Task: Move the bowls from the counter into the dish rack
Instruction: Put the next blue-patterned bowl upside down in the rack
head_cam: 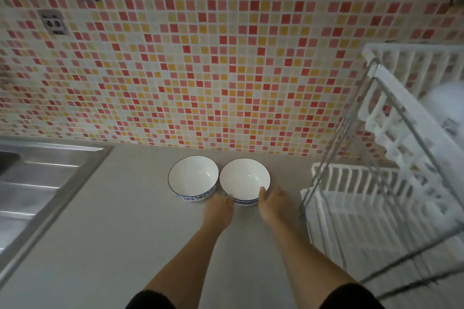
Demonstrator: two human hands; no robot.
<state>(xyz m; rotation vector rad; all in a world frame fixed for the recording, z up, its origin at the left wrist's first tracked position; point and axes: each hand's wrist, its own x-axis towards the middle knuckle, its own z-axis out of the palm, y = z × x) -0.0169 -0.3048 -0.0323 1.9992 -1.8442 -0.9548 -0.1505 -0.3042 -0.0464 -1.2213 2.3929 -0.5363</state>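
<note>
Pink, red and yellow mosaic-tiled wall [226, 57] above a grey counter [113, 233], steel sink [37, 178] at left.

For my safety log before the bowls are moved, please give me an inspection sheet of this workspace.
Surface: grey counter, bare around the bowls.
Job's things: left bowl and right bowl, upright, side by side, seem empty; dish rack at right.
Clutter: nothing seen.
Hands: left hand and right hand at the right bowl's near rim, right thumb over it; grip not clear.
Cables: nothing seen.
Surroundings: steel sink at left, mosaic tile wall behind.
</note>
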